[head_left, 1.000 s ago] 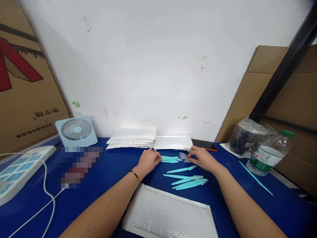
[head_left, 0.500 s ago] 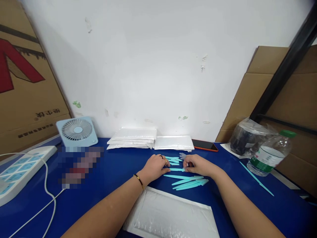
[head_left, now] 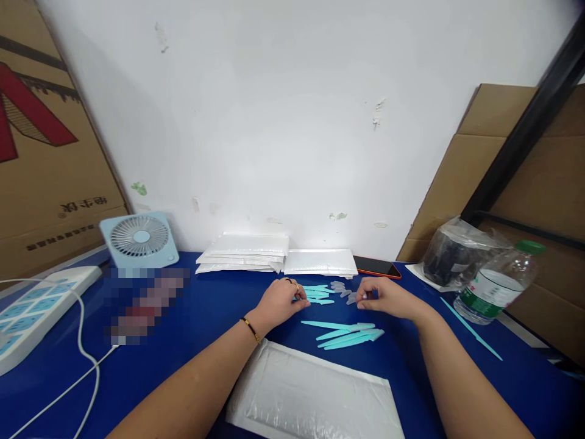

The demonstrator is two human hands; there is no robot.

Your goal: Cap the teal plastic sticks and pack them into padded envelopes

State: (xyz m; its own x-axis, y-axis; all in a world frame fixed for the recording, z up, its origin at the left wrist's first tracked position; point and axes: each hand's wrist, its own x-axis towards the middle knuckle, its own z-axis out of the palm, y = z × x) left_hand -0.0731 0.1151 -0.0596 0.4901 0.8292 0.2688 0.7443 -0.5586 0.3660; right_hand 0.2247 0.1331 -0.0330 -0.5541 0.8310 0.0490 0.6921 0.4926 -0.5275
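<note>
My left hand (head_left: 287, 299) is closed at the left end of a small group of turquoise eyebrow razors (head_left: 319, 294), its fingertips pinched on the end of the nearest one. To their right lie several translucent blade caps (head_left: 338, 286). My right hand (head_left: 375, 297) has thumb and forefinger pinched beside these caps, on what looks like a cap (head_left: 351, 298), mostly hidden by the fingers. Closer to me is a fanned pile of turquoise razors (head_left: 350, 335), their capped ends to the right. A silvery padded mailer (head_left: 315, 393) lies in front, between my forearms.
Padded mailers are stacked (head_left: 244, 251) against the wall, beside another mailer pile (head_left: 320, 262) and a phone (head_left: 377, 266). A bottle (head_left: 496, 286), a bagged dark cup (head_left: 450, 259) and a lone turquoise stick (head_left: 470, 329) are right. A fan (head_left: 139, 241) and power strip (head_left: 43, 311) stand left.
The razor held between both hands has been parted from its cap. My right hand has moved right to the caps, and my left hand has drawn slightly left by the razor group.
</note>
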